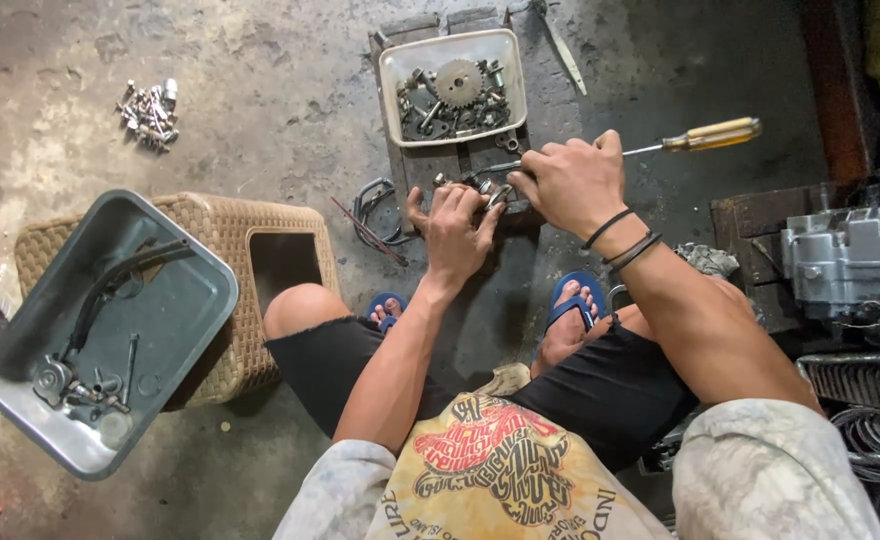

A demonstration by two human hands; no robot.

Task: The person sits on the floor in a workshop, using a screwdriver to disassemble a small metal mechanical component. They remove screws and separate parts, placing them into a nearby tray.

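1. Work area: a stained, dusty concrete workshop floor, viewed from above the seated person's knees and blue sandals.
2. Left hand: fingers curled down over a small metal assembly that rests on a dark wooden block. The hand presses on and steadies the part; how tightly it grips cannot be told.
3. Right hand: closed in a fist around a slim tool whose shaft passes through the hand; the visible end, beyond the knuckles to the right, is a screwdriver with a clear yellow handle. The fist sits directly beside the left hand, touching the same metal assembly.
4. Metal assembly: located between the two hands, partly hidden under the left fingers; its exact type cannot be told.
5. Just beyond both hands: a pale rectangular parts tray holding a sprocket and assorted bolts.
6. Left of the left hand: a bent metal clip on the floor, then a woven stool carrying a grey tray with a black lever and fittings.
7. Far beyond the left hand: a small heap of bolts.
8. Right of the right hand: a grey engine casing.
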